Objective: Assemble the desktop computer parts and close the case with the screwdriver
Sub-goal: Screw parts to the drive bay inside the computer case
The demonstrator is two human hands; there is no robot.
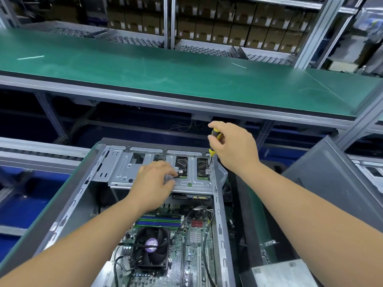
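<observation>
So I've got the open computer case (68, 206) lying on its side in front of me, side panel off, guts facing up. My right hand (234, 148) is wrapped around the yellow-and-black screwdriver (215, 139), fingers curled round the handle near its top. The tool stands nearly upright, and the tip is down on a screw (207, 170) at the far right corner of the silver drive bracket (124, 168), right beside the case's right rail.

My left hand (155, 181) is resting on the middle of that same bracket, fingers bent down onto the metal. There's something small and blurry under the fingertips and a thin black cable (177, 175) next to them, but honestly I can't tell whether I'm pinching anything or just pressing down.

Under the bracket, closer to me, you can see the motherboard (186, 245) with the black CPU fan (151, 244) and the blue and green RAM slots (158, 221) just past it. The grey side panel (335, 183) leans off to my right, well clear of the case. Beyond the case is a long green workbench (165, 69), and behind that, shelves stacked with brown cardboard boxes (228, 27).
</observation>
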